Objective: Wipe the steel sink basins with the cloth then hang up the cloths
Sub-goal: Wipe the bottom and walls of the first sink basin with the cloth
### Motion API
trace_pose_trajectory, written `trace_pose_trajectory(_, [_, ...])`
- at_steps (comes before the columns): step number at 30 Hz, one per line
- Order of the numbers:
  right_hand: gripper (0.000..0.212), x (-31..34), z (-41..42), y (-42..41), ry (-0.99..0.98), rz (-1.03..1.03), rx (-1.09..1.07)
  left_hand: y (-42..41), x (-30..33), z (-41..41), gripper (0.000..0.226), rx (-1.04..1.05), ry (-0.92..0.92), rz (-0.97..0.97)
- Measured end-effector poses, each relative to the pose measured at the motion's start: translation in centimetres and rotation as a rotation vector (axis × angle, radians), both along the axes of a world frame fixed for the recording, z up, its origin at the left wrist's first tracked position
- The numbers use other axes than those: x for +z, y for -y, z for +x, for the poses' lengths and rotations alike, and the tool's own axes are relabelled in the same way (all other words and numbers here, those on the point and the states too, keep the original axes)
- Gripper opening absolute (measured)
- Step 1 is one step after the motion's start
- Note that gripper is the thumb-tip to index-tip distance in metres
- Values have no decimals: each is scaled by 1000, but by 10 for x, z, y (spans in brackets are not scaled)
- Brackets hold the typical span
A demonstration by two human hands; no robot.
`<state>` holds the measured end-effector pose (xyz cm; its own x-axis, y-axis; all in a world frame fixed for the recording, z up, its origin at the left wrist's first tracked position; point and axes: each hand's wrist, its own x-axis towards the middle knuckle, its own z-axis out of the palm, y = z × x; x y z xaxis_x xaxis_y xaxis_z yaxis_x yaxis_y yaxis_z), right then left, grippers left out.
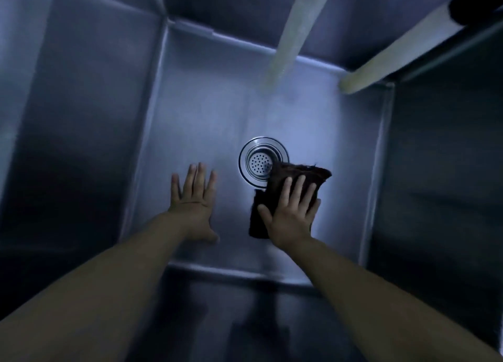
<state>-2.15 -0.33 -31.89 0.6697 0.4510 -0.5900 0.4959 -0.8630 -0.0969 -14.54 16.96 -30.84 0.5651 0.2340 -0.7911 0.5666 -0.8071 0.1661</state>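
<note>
We press the cloth (pixel 272 198) flat under our right hand (pixel 290 214), fingers straight, just beside the drain (pixel 260 159) on the basin (pixel 190 116) floor, our left hand (pixel 194 201) splayed alongside, probably for balance.

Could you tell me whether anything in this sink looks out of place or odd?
Nothing stands out. The right hand presses the dark folded cloth flat on the steel basin floor, its corner overlapping the round perforated drain strainer; the left hand is open.
</note>
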Motion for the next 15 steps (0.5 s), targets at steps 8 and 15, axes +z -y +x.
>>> trace_pose_trajectory(8, [72, -26, 109, -93, 362, 95, -72, -6, -12, -8, 154, -4, 62, -9])
trace_pose_trajectory(15, [70, -34, 83, -195, 375, 200, 146, -8, -17, -9, 155, 10, 97, 0])
